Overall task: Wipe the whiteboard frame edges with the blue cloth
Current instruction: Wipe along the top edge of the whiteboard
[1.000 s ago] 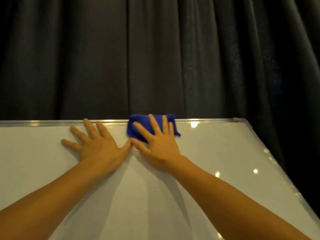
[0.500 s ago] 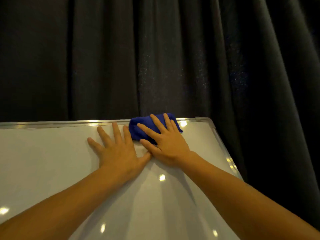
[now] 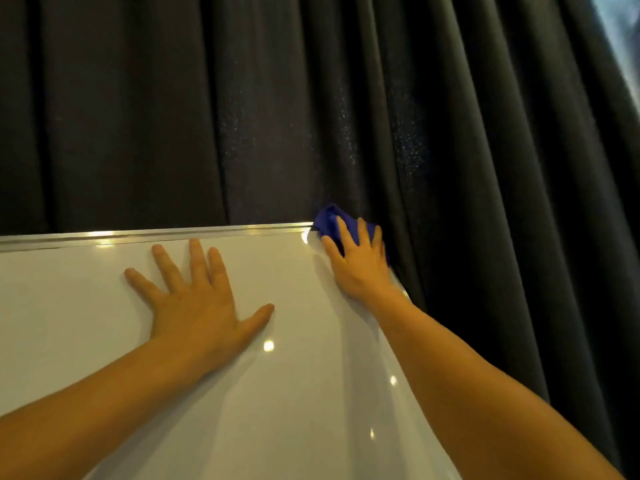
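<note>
A white whiteboard (image 3: 86, 323) with a silver metal frame (image 3: 156, 234) along its top edge fills the lower left. The blue cloth (image 3: 329, 220) is bunched over the board's top right corner. My right hand (image 3: 360, 261) presses flat on the cloth, fingers spread, covering most of it. My left hand (image 3: 197, 299) lies flat on the board surface below the top frame, fingers apart, holding nothing. The right side frame is mostly hidden behind my right forearm.
A dark pleated curtain (image 3: 450, 133) hangs close behind and to the right of the board. A pale bright strip (image 3: 623, 29) shows at the upper right corner. Light reflections dot the glossy board surface.
My right hand has slid the cloth rightward along the top frame to the top right corner. My left hand has separated from the right hand and stays flat on the board.
</note>
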